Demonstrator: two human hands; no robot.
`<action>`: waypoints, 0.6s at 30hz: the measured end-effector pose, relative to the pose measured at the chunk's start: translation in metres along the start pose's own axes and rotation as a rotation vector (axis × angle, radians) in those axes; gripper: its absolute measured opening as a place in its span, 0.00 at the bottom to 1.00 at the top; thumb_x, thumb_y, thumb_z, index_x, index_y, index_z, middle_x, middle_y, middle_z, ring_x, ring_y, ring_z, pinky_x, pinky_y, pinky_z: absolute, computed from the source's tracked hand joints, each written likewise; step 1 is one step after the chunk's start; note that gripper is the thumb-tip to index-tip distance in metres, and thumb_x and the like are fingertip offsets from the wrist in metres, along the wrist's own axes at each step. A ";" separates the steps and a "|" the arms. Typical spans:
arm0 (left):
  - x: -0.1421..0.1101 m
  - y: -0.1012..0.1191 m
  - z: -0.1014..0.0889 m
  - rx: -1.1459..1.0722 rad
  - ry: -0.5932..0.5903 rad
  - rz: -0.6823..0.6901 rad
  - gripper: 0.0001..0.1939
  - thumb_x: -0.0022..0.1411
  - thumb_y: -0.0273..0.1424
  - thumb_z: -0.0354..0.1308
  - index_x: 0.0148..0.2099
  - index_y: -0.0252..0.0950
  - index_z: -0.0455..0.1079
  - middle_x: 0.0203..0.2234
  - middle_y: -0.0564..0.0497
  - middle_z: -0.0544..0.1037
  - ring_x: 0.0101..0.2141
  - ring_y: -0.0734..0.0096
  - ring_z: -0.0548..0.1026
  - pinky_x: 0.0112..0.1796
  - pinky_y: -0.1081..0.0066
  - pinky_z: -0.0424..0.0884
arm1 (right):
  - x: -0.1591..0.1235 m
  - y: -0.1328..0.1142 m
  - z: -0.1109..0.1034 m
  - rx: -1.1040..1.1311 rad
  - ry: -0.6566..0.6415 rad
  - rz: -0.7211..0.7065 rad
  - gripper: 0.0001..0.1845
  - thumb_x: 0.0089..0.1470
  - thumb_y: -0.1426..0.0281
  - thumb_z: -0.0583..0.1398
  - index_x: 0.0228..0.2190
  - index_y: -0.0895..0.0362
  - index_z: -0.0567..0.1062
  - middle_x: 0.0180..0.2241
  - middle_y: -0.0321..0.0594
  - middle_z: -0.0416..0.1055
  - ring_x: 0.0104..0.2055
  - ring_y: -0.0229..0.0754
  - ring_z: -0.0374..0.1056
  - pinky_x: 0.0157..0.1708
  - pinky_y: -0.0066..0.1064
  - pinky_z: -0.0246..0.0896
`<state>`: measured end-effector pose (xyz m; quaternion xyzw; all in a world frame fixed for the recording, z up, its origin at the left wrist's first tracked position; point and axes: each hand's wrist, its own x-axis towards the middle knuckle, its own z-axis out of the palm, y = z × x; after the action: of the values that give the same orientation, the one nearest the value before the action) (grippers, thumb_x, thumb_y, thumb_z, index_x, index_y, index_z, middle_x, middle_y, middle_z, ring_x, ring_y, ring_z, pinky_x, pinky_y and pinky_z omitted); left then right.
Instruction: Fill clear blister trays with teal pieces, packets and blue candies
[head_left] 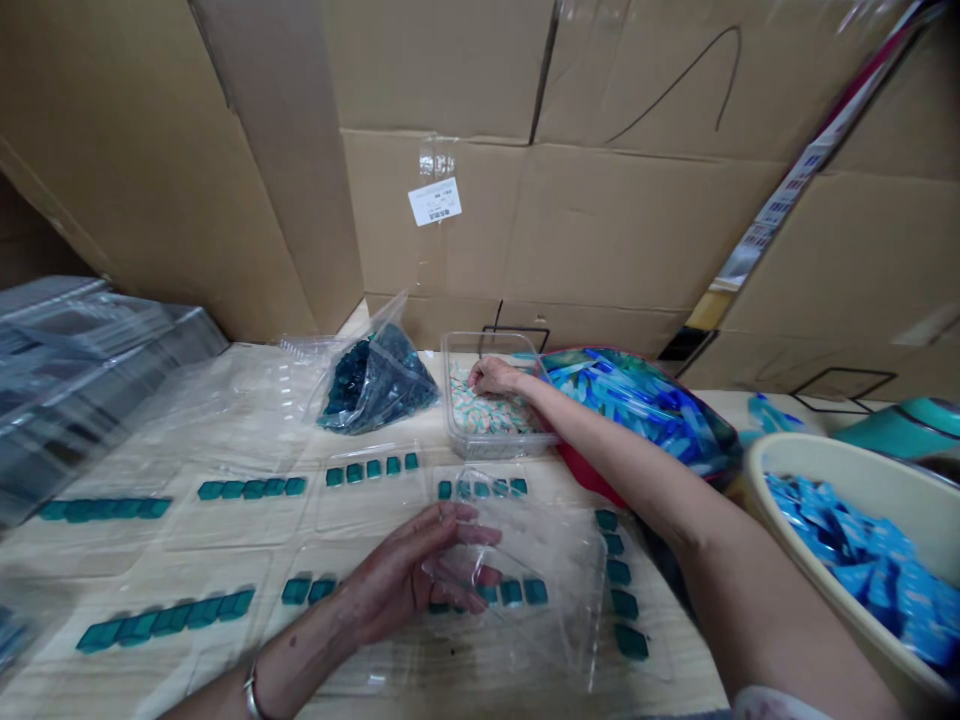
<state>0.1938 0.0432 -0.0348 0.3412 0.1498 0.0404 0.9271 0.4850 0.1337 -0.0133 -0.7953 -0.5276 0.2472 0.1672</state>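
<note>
Rows of teal tiles (165,622) are laid in clear trays left of my left hand (405,575), which is open against a clear plastic tray (559,590). Ahead, unplaced stock remains in a filled bag (379,385). My right hand (496,375) rests inside a clear tub (448,400) of pale pieces; its grip cannot be determined.

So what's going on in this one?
One person is working at a pale wood-grain table. Their left hand is at a clear plastic tray lying over rows of small teal square pieces. Their right hand rests inside a clear plastic tub of pale patterned pieces. A clear bag of dark teal pieces lies nearby.
</note>
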 end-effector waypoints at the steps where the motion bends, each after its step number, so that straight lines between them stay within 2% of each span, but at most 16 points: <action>1: 0.000 0.000 0.000 0.004 0.004 0.002 0.14 0.63 0.34 0.45 0.50 0.35 0.62 0.49 0.40 0.69 0.39 0.55 0.75 0.36 0.61 0.72 | -0.001 0.000 -0.001 0.031 -0.011 0.001 0.07 0.41 0.81 0.61 0.28 0.62 0.74 0.17 0.32 0.68 0.16 0.29 0.61 0.18 0.19 0.55; 8: 0.001 -0.001 -0.002 -0.007 -0.005 -0.007 0.14 0.63 0.33 0.46 0.49 0.35 0.62 0.49 0.39 0.69 0.39 0.56 0.75 0.36 0.61 0.72 | -0.004 -0.006 0.005 0.162 -0.104 -0.015 0.07 0.43 0.79 0.62 0.29 0.60 0.72 0.17 0.31 0.68 0.17 0.29 0.63 0.19 0.19 0.59; 13: 0.001 -0.001 -0.002 -0.006 0.000 -0.004 0.14 0.63 0.34 0.46 0.49 0.35 0.62 0.49 0.39 0.69 0.39 0.56 0.75 0.37 0.59 0.72 | -0.003 -0.012 0.015 0.106 -0.112 -0.026 0.06 0.42 0.79 0.63 0.26 0.60 0.72 0.16 0.30 0.66 0.16 0.30 0.60 0.18 0.20 0.56; 18: 0.001 0.000 -0.001 0.007 0.003 -0.002 0.14 0.63 0.34 0.46 0.49 0.35 0.62 0.49 0.39 0.69 0.39 0.56 0.75 0.36 0.61 0.72 | -0.001 -0.012 0.020 0.007 -0.065 -0.113 0.06 0.39 0.79 0.64 0.25 0.60 0.73 0.19 0.30 0.67 0.21 0.30 0.62 0.22 0.19 0.55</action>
<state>0.1941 0.0443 -0.0361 0.3441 0.1518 0.0396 0.9257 0.4641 0.1378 -0.0232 -0.7551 -0.5761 0.2651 0.1666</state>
